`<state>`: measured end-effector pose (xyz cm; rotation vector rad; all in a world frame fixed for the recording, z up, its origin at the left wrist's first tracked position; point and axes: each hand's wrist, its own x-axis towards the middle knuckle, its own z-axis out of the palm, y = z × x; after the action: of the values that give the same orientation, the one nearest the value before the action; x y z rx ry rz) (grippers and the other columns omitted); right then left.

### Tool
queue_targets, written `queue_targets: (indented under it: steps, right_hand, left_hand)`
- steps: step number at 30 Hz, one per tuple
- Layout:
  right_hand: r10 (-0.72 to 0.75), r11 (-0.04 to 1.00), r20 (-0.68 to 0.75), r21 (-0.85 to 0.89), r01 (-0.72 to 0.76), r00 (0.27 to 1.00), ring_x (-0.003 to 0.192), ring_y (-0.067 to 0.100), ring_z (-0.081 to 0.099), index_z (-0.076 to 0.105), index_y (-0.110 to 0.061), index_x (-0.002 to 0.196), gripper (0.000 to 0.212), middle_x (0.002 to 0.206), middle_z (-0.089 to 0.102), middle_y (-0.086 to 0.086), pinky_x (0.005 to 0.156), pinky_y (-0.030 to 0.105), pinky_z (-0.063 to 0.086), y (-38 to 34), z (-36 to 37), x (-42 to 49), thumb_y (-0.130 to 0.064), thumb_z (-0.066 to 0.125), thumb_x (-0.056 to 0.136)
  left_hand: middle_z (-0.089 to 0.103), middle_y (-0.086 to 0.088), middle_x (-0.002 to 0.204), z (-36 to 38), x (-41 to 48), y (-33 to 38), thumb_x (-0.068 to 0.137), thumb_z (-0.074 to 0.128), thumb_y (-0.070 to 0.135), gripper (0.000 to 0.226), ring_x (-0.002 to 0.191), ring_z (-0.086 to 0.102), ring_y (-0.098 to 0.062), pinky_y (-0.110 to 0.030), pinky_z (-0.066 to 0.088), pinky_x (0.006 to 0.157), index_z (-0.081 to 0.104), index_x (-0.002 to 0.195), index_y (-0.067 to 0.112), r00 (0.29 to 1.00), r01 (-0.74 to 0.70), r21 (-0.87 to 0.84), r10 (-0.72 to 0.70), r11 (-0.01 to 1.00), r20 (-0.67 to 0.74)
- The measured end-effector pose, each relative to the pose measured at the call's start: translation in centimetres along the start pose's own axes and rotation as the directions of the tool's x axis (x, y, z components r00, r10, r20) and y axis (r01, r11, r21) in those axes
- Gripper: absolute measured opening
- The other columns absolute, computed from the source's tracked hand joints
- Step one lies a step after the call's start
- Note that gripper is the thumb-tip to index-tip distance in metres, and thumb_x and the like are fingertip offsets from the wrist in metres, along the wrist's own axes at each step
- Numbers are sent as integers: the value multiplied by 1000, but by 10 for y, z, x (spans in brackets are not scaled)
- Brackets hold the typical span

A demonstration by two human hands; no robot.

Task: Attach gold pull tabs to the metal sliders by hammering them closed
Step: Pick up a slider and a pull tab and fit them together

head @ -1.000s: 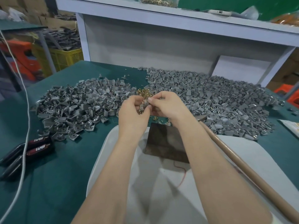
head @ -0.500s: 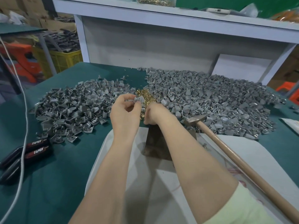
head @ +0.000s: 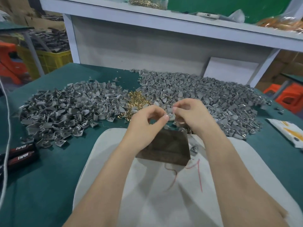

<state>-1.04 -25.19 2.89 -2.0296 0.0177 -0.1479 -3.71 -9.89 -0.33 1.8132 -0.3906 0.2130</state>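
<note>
My left hand [head: 146,123] and my right hand [head: 191,115] meet above the far edge of a dark metal block [head: 167,148]. Between their fingertips they pinch one grey metal slider [head: 171,115]. I cannot tell whether a gold tab sits on it. A small heap of gold pull tabs [head: 136,100] lies just beyond my left hand. It is flanked by a left pile of grey sliders [head: 65,112] and a larger right pile of sliders [head: 213,99]. No hammer shows in this view.
The block rests on a white cloth [head: 164,202] over the green table [head: 41,185]. Black "Taper" boxes [head: 23,154] and a white cable [head: 7,136] lie at left, and a printed packet [head: 290,133] at right. One loose slider [head: 194,149] sits beside the block. A grey shelf [head: 164,20] overhangs the back.
My hands separated half a second ago, with the left lifting a slider and the right low by the tabs. Now they have come together again, further right. The hammer is out of view.
</note>
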Motion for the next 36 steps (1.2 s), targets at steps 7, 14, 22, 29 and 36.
queue_targets:
  steps: [7, 14, 22, 29, 36]
  right_hand:
    - [-105, 994, -29, 36, 106, 994, 70, 6, 64, 63, -22, 75, 29, 77, 68, 2, 70, 18, 53, 28, -10, -39, 5, 60, 86]
    - [-330, 912, 8, -253, 322, 944, 75, -3, 56, 57, -30, 84, 29, 78, 60, -17, 73, 12, 44, 39, 6, -40, -1, 60, 84]
    - [-369, 911, -76, -225, 345, 926, 75, -2, 56, 55, -29, 86, 26, 77, 59, -16, 73, 17, 47, 36, 12, -42, -3, 60, 85]
    - [-265, 963, -118, 16, 269, 957, 80, 10, 61, 55, -33, 82, 30, 80, 63, -8, 79, 30, 52, 32, 16, -41, -4, 64, 85]
    - [-179, 965, -64, 181, 187, 982, 56, -4, 56, 63, -25, 71, 24, 59, 65, -15, 61, 20, 43, 31, 15, -39, -7, 63, 87]
  left_hand:
    - [53, 10, 97, 11, -7, 4, 86, 62, 29, 11, 105, 51, -17, -41, 35, 100, 54, 79, 33, 986, 21, 545, -109, 838, 129]
    - [54, 10, 96, 11, -6, 5, 83, 64, 29, 11, 105, 51, -18, -42, 36, 99, 56, 77, 34, 987, 40, 552, -119, 833, 109]
    - [60, 4, 101, 11, -5, 4, 86, 64, 24, 10, 106, 52, -20, -43, 39, 97, 67, 95, 26, 997, -42, 455, 9, 890, 74]
    - [53, 11, 85, 11, -6, 9, 88, 62, 22, 9, 96, 51, -18, -45, 40, 93, 59, 82, 27, 995, -96, 457, 103, 884, 10]
    - [57, 10, 88, 13, -7, 8, 87, 61, 19, 4, 98, 51, -18, -46, 40, 94, 65, 85, 20, 988, -125, 452, 151, 883, -23]
